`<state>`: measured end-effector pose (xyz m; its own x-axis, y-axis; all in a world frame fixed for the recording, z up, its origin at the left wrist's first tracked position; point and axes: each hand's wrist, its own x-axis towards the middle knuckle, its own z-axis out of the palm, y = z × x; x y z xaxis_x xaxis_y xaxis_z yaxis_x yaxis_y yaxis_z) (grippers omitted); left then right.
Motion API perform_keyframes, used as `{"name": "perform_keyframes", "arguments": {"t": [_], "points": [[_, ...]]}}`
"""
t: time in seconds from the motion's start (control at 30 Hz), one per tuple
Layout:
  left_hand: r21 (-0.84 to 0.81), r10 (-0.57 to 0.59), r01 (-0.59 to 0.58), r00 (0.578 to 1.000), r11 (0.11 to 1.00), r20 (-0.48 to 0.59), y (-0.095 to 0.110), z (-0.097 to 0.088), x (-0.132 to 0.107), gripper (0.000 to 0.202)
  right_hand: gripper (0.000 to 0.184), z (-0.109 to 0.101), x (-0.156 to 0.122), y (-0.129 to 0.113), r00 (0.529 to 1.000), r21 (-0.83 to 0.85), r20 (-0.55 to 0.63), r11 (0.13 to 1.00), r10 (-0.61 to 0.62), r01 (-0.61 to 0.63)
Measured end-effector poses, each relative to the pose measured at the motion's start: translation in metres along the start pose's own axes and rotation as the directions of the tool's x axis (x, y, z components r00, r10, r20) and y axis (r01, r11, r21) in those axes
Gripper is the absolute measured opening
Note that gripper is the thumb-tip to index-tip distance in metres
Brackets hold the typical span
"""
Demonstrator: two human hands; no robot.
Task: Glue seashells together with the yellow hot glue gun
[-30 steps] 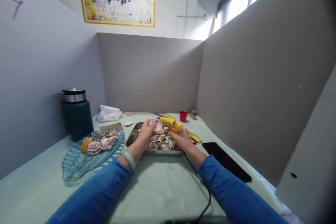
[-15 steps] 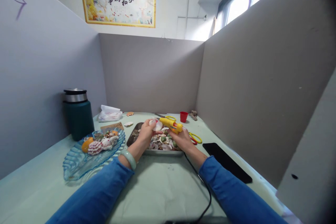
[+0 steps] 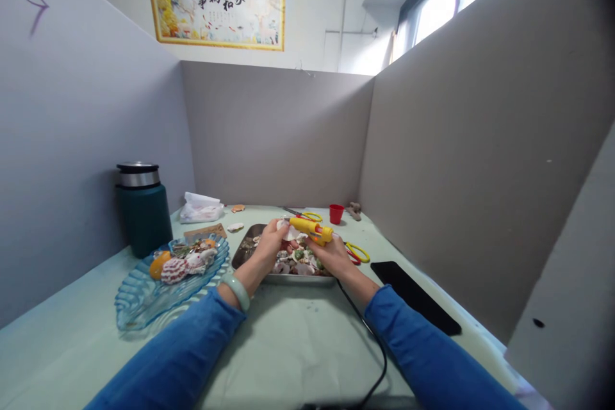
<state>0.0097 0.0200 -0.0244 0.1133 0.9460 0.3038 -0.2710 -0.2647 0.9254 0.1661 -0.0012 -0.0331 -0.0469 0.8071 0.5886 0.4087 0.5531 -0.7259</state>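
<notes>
My left hand (image 3: 270, 245) is closed on a pale, whitish shell (image 3: 290, 233), held above a metal tray. In my right hand (image 3: 332, 255) is a yellow hot glue gun (image 3: 311, 229), its nozzle pointing left at the shell; whether the tip touches it I cannot tell. A black cord (image 3: 369, 327) hangs from below the right hand to the near table edge. Beneath both hands stands the metal tray (image 3: 288, 279), full of small shells (image 3: 293, 262) and some greenish pieces. The hands cover part of it.
On the left stand a blue glass dish (image 3: 139, 304) with shells and a dark green flask (image 3: 144, 218). Behind are a tissue pack (image 3: 202, 210), yellow-handled scissors (image 3: 312, 216) and a red cup (image 3: 336, 214). Yellow-red handles (image 3: 358, 253) and a black flat slab (image 3: 416, 298) lie right.
The glue gun has shifted slightly left and down. The shell in my left hand has turned and sits a little lower, with more of it behind the gun.
</notes>
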Motion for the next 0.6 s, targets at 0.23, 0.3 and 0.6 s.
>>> {"name": "perform_keyframes", "arguments": {"t": [0.23, 0.3, 0.6], "points": [[-0.007, 0.019, -0.019, 1.000, 1.000, 0.001, 0.0002, 0.0003, 0.0002, 0.026, 0.023, -0.0015, -0.0004, -0.0041, 0.998, -0.055, -0.035, 0.997, 0.049, -0.051], [-0.011, 0.027, -0.028, 0.999, 1.000, -0.019, 0.0006, 0.0005, 0.0001, 0.025, 0.023, -0.0021, -0.0006, -0.0050, 0.998, -0.072, -0.038, 0.996, 0.052, -0.055], [0.004, 0.044, -0.043, 0.991, 0.999, -0.129, 0.0003, -0.0021, 0.0028, 0.016, 0.024, -0.0037, -0.0008, -0.0065, 0.995, -0.090, -0.074, 0.993, 0.065, -0.072]]}}
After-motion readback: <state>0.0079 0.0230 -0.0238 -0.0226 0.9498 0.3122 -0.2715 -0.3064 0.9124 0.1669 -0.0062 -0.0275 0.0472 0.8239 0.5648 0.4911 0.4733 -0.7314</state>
